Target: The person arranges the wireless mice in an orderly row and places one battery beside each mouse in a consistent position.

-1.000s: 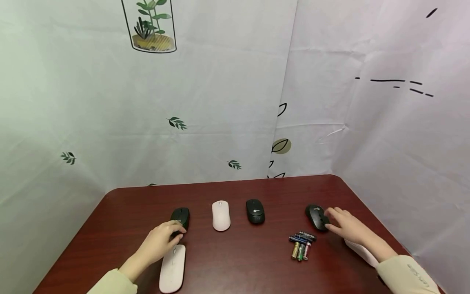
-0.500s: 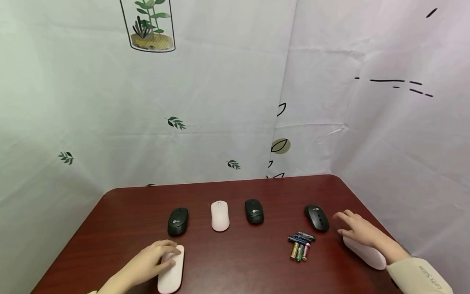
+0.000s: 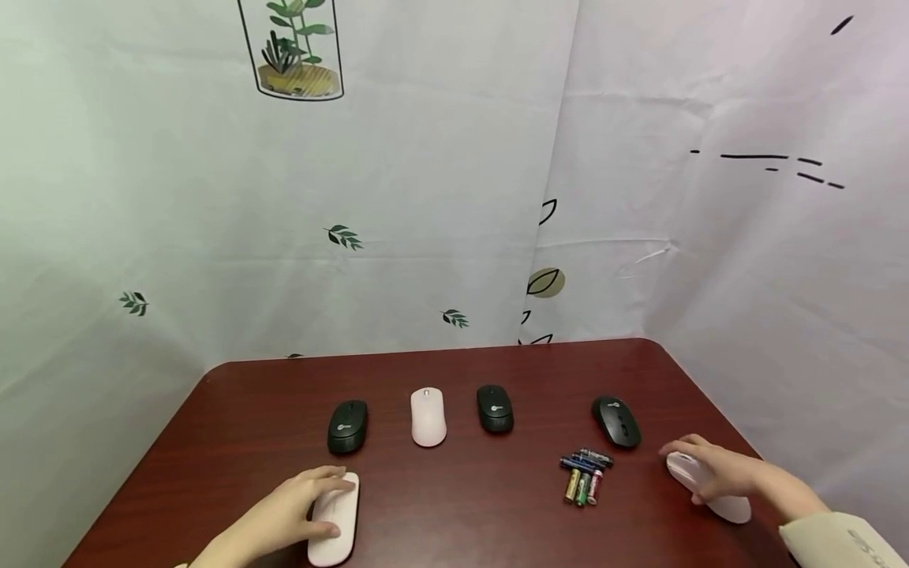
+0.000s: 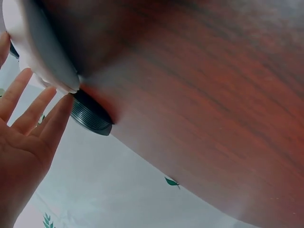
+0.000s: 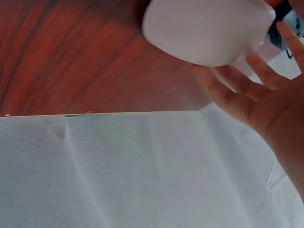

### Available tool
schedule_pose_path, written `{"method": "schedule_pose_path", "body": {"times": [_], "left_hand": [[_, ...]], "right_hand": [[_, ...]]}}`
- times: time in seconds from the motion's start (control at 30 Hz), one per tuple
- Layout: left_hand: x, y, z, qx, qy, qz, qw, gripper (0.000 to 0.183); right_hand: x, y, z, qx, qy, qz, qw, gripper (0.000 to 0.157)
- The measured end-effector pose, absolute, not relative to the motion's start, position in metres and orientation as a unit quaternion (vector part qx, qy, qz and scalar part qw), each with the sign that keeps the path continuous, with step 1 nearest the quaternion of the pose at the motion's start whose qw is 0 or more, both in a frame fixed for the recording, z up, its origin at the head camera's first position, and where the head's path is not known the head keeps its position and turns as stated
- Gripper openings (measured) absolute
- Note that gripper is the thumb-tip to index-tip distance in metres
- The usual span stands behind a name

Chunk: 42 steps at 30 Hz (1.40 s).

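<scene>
At the table's near left lies a white computer mouse (image 3: 341, 513), with my left hand (image 3: 284, 505) reaching across it from the left. The thumb and fingertips rest on it; in the left wrist view the fingers look nearly straight, tips at its edge. On the far right, my right hand (image 3: 720, 471) lies over a second white mouse (image 3: 731, 509), thumb toward its left side. In the right wrist view the fingers extend along the edge of that mouse (image 5: 204, 33), and part of the hand is cut off by the frame.
A black mouse (image 3: 348, 427), a pinkish-white mouse (image 3: 428, 418) and another black mouse (image 3: 495, 409) stand along the back. A third black mouse (image 3: 616, 422) sits farther right, near several small batteries (image 3: 584, 476). White printed cloth (image 3: 426, 173) hangs behind the dark red table (image 3: 454, 521).
My left hand has drawn back from the left black mouse onto the near white one. My right hand has moved from beside the right black mouse onto the white mouse nearer the right edge.
</scene>
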<state>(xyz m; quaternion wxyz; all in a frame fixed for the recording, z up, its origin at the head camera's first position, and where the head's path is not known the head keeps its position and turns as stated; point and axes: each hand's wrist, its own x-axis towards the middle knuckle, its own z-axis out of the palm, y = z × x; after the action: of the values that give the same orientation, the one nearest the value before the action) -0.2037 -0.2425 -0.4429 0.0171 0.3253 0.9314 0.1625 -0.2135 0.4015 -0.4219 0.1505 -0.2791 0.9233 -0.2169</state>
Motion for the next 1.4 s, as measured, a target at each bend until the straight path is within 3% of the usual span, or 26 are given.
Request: {"method": "schedule_pose_path", "body": {"times": [0.2,0.57,0.8,1.13,1.4], "left_hand": [[-0.206,-0.243,-0.442,0.321,0.93,0.169,0.055,0.054],[-0.205,-0.244,-0.446,0.325,0.929,0.172,0.032,0.055],[-0.209,-0.245,-0.444,0.333,0.926,0.173,0.042,0.056],[-0.208,-0.245,-0.443,0.329,0.924,0.18,0.071,0.057],[-0.209,-0.243,-0.442,0.346,0.922,0.167,0.045,0.054]], "right_hand": [[-0.217,0.408,-0.431,-0.301,0.912,-0.227,0.161,0.057],[-0.224,0.408,-0.437,-0.377,0.909,-0.169,0.048,0.055],[-0.225,0.382,-0.424,-0.317,0.937,-0.137,0.044,0.05],[-0.226,0.334,-0.41,-0.265,0.951,-0.157,-0.005,0.049],[-0.225,0.281,-0.398,-0.245,0.952,-0.181,-0.004,0.05]]}}
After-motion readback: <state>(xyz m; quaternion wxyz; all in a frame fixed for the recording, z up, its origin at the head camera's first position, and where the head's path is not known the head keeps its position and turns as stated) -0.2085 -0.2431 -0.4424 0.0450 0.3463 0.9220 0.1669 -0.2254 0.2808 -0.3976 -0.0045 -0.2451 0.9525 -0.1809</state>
